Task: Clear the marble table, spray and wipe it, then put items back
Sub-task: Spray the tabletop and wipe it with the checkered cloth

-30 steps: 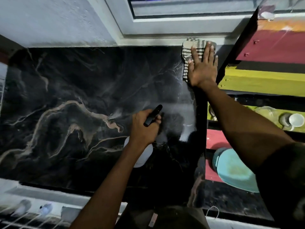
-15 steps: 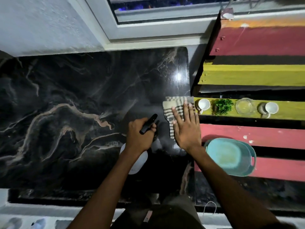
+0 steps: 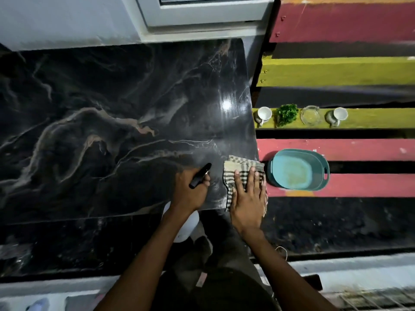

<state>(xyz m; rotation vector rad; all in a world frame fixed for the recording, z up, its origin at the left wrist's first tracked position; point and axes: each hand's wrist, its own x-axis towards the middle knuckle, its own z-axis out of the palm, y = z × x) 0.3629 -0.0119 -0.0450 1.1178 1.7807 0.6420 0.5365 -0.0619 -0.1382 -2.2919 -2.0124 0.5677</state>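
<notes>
The black marble table (image 3: 112, 122) fills the left and middle of the view, its top bare. My right hand (image 3: 247, 196) lies flat with straight fingers on a checked cloth (image 3: 238, 169) at the table's front right corner. My left hand (image 3: 190, 191) grips a white spray bottle (image 3: 184, 227) with a black nozzle pointing up and right, just left of the cloth at the table's front edge. Most of the bottle's body is hidden under my wrist.
To the right stands a slatted bench in red and yellow (image 3: 359, 72). On it are a teal tub (image 3: 298, 169), two white cups (image 3: 263, 114) (image 3: 339, 114), a small green plant (image 3: 287, 114) and a glass dish (image 3: 311, 115). A white window frame (image 3: 202, 16) runs behind the table.
My right hand has dragged the cloth from the table's far right corner down along the right edge to the front right corner. My left hand keeps its hold on the spray bottle.
</notes>
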